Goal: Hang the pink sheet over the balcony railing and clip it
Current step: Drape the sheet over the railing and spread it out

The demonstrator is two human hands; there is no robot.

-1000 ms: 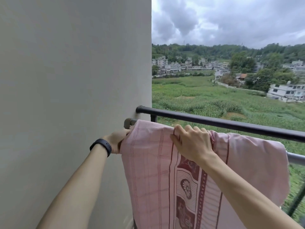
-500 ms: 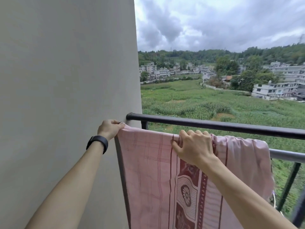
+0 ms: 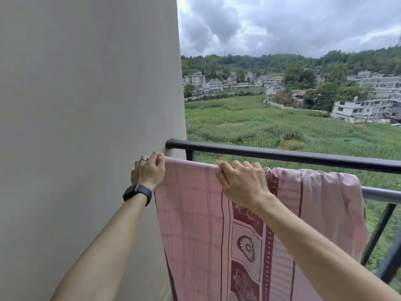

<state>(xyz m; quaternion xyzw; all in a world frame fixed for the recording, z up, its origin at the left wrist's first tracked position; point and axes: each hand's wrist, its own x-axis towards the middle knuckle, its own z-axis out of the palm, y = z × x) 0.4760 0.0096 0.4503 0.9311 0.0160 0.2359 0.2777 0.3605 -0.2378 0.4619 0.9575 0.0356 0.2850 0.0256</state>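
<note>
Head view, looking down two bare forearms at a balcony railing. Pink sheet (image 3: 195,213) is draped over the lower grey rail (image 3: 382,195), which sits just under the black top rail (image 3: 282,154). Most of the fabric hangs down on the near side, showing a plaid part and a dark red border with flower patterns. Toward the right it's bunched up and wrinkled over the rail.

Left hand (image 3: 149,170) is clamped on the sheet's top left corner, right up against the grey wall (image 3: 86,127) where the rails end. It has a ring on one finger and a black wristband (image 3: 137,194) on the wrist. Right hand (image 3: 243,183) is curled shut over the top fold of the sheet near the middle, knuckles up. The hands are apart, with a flat stretch of plaid between them.

Green fields, white buildings and cloudy sky are visible beyond the railing.
</note>
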